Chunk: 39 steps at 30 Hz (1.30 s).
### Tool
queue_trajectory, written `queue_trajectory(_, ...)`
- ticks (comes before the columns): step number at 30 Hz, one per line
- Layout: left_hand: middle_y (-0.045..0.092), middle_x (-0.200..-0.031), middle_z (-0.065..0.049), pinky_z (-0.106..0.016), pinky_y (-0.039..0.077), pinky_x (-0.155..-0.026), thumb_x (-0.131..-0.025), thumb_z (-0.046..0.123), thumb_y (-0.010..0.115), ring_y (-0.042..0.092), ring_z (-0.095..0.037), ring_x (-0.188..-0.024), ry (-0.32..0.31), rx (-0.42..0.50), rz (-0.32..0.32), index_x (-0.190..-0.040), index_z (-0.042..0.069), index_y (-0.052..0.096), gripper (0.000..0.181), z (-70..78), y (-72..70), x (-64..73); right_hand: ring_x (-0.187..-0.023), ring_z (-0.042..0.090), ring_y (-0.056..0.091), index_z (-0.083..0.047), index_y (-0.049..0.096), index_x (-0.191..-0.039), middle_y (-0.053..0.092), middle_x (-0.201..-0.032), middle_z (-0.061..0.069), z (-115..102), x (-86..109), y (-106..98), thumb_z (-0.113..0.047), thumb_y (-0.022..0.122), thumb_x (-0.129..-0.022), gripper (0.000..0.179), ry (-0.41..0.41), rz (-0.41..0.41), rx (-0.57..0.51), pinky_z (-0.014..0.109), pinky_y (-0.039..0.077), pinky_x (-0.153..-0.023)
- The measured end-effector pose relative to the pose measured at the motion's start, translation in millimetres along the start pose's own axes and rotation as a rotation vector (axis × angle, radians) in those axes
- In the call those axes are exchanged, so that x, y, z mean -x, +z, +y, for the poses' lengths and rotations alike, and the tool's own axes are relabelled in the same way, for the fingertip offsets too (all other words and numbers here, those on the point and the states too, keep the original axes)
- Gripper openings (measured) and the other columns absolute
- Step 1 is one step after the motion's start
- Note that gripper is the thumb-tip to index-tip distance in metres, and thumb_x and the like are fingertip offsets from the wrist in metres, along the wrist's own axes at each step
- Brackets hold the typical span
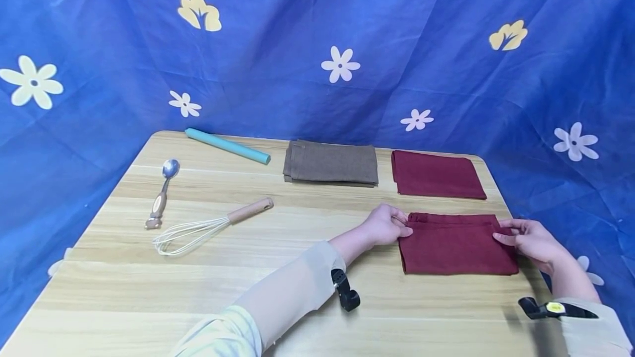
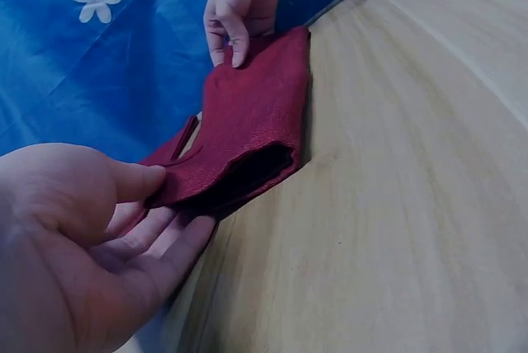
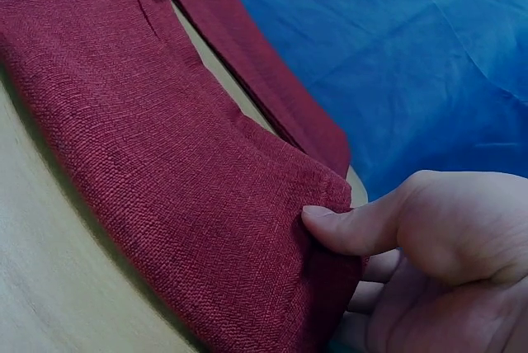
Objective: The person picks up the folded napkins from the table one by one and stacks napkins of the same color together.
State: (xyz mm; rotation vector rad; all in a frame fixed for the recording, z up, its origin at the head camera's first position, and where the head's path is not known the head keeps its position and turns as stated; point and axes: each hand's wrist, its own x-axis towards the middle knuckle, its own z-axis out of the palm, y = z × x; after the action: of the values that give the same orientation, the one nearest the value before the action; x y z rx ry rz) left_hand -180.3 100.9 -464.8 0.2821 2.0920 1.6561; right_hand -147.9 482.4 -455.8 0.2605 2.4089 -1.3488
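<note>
A folded dark red cloth (image 1: 456, 247) lies near the right side of the table, its layers showing along the far edge. My left hand (image 1: 387, 226) pinches its left end near the far corner, thumb on top and fingers beneath, as the left wrist view shows. At the other end my right hand (image 1: 536, 241) pinches the far right corner, its thumb (image 3: 338, 228) lying on the fabric. In the left wrist view the near end of the cloth (image 2: 256, 114) gapes between its layers. A second folded dark red cloth (image 1: 436, 174) lies just behind.
A folded grey-brown cloth (image 1: 332, 163) lies at the back middle, with a turquoise rod (image 1: 228, 146) to its left. A spoon (image 1: 163, 194) and a whisk (image 1: 213, 226) lie on the left of the wooden table (image 1: 124, 291). A blue flowered curtain (image 1: 278, 43) hangs behind.
</note>
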Motion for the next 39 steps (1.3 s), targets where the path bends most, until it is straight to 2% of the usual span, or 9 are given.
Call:
queue_trajectory(6,0.073,-0.089,-0.004,-0.023,0.056,-0.071,-0.085,0.002,0.088,0.068,-0.011,-0.084,-0.063,0.046,0.013,-0.107,-0.001,0.070,0.028,-2.5,2.9,1.4,-0.085,0.012,0.065,0.021,0.046,-0.143,0.072,-0.104,-0.001,0,1.3,3,-0.016,0.073,-0.102,0.061,-0.021,0.022,0.006,0.031,0.057,-0.070)
queue_trajectory(11,0.073,-0.085,-0.005,-0.028,0.061,-0.067,-0.085,0.000,0.087,0.071,-0.013,-0.078,-0.070,0.119,0.045,-0.107,-0.003,0.071,0.027,-5.3,3.0,0.5,-0.082,0.011,0.063,0.020,0.047,-0.144,0.074,-0.098,-0.007,-3,-1.9,2,-0.017,0.074,-0.102,0.062,-0.041,0.045,-0.005,0.028,0.052,-0.066)
queue_trajectory(14,0.073,-0.085,-0.005,-0.029,0.061,-0.066,-0.086,0.000,0.086,0.071,-0.014,-0.076,-0.072,0.158,0.067,-0.109,-0.004,0.071,0.027,-6.5,1.2,-1.1,-0.072,0.010,0.058,0.020,0.049,-0.142,0.067,-0.083,-0.010,-6,-3.2,2,-0.017,0.075,-0.101,0.061,-0.040,0.056,-0.031,0.029,0.049,-0.062)
queue_trajectory(16,0.074,-0.088,-0.005,-0.028,0.061,-0.067,-0.087,0.001,0.085,0.071,-0.014,-0.078,-0.072,0.165,0.083,-0.111,-0.004,0.071,0.028,-6.9,-0.6,-2.1,-0.069,0.010,0.057,0.019,0.049,-0.140,0.067,-0.082,-0.011,-8,-2.8,2,-0.018,0.075,-0.101,0.059,-0.041,0.058,-0.053,0.029,0.049,-0.061)
queue_trajectory(23,0.073,-0.101,-0.004,-0.023,0.055,-0.089,-0.092,0.007,0.082,0.067,-0.011,-0.098,-0.029,0.095,0.165,-0.114,-0.002,0.072,0.026,-6.0,-8.3,-4.7,-0.078,0.011,0.069,0.004,0.058,-0.134,0.076,-0.097,-0.010,-15,-2.7,3,-0.015,0.075,-0.101,0.041,-0.049,0.048,-0.184,0.028,0.059,-0.070)
queue_trajectory(29,0.073,-0.106,-0.005,-0.027,0.053,-0.093,-0.094,0.009,0.081,0.066,-0.013,-0.101,-0.021,0.081,0.191,-0.111,0.002,0.071,0.021,-6.4,-15.6,-4.6,-0.076,0.007,0.062,0.017,0.047,-0.143,0.071,-0.094,-0.012,-24,-6.2,6,-0.013,0.072,-0.103,0.057,-0.078,0.055,-0.173,0.023,0.053,-0.068)
queue_trajectory(34,0.073,-0.111,-0.008,-0.031,0.053,-0.099,-0.095,0.009,0.081,0.066,-0.016,-0.108,-0.022,0.113,0.200,-0.117,0.000,0.071,0.026,-5.1,-20.8,-3.4,-0.059,0.007,0.048,-0.010,0.071,-0.115,0.064,-0.078,-0.008,-30,-6.3,7,-0.009,0.072,-0.102,0.013,-0.098,0.062,-0.223,0.026,0.045,-0.057)
queue_trajectory(36,0.072,-0.111,-0.008,-0.031,0.053,-0.099,-0.095,0.010,0.081,0.065,-0.017,-0.108,-0.027,0.129,0.210,-0.119,-0.002,0.071,0.028,-3.0,-23.8,-2.8,-0.059,0.007,0.051,-0.018,0.073,-0.104,0.067,-0.080,-0.006,-33,-6.7,7,-0.006,0.072,-0.102,0.013,-0.115,0.051,-0.276,0.025,0.047,-0.057)
queue_trajectory(39,0.072,-0.111,-0.008,-0.029,0.054,-0.096,-0.095,0.011,0.081,0.065,-0.017,-0.107,-0.028,0.143,0.229,-0.121,-0.003,0.072,0.031,-0.4,-29.0,-2.8,-0.071,0.008,0.064,-0.016,0.075,-0.104,0.074,-0.092,-0.004,-38,-8.0,7,-0.001,0.070,-0.101,0.015,-0.151,0.032,-0.343,0.021,0.056,-0.066)
